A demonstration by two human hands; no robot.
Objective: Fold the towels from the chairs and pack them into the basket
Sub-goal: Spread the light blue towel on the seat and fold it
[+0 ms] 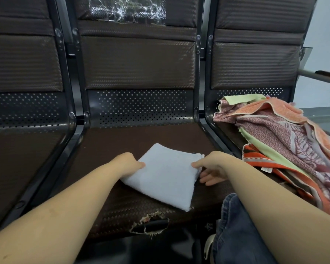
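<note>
Head view, nearest first: my knee in blue denim (234, 231) sits at the lower right, beside the front lip of the middle seat (107, 145), where the brown woven covering is torn (151, 223) and pale padding shows through the ragged hole. On that seat lies the white towel (164, 178), soft terry, folded into a thick, roughly square pad with one corner near the tear. My left hand (127, 164) grips its left edge, thumb on top and fingers tucked under. My right hand (211, 169) pinches the right edge, thumb on top, the other fingers loosely spread below the stacked layers. Bare seat surface lies open behind the towel, up to the perforated metal strip (141, 107) at the base of the ribbed backrest. On the right seat a loose pile of towels (286, 138) is heaped: orange, pale green and maroon leaf-patterned cloth, spilling over the front edge. Crinkled clear plastic (128, 10) clings to the top of the middle backrest.
</note>
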